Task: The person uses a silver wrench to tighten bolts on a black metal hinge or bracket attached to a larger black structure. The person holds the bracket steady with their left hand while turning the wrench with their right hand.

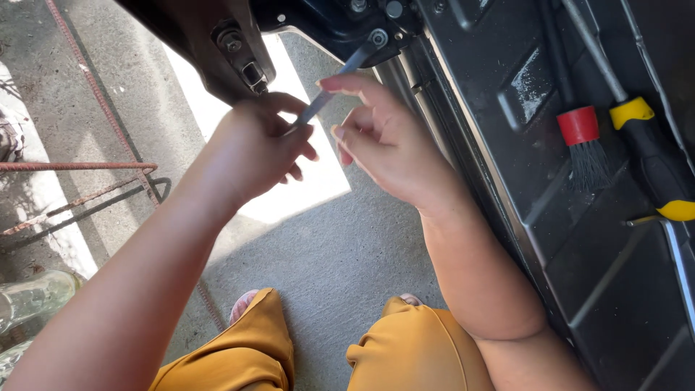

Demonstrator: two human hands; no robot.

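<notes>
Here, in the head view, a person in mustard-yellow trousers point(253, 355) looks down at both hands raised to the underside of a black vehicle body point(507, 65). The left hand point(253, 148) is curled closed around the lower end of a slim grey wrench point(340, 76), whose upper end sits on a bolt point(378, 36) in the dark frame above. The right hand point(384, 137) hovers just beside the shaft, fingers half open, forefinger stretched toward the tool; whether it actually touches the metal is hard to tell from this angle. To the right, on a black ribbed floor panel point(601, 289), lie a brush with a red collar and dark bristles point(583, 141) and, just beside it, a screwdriver with a yellow-and-black handle point(655, 159). Below the hands stretches a grey concrete floor point(326, 261) with a bright patch of sunlight. Rusty reinforcing bars point(72, 166) lie at the left, and a clear glass bottle point(32, 297) sits near the lower left edge.
</notes>
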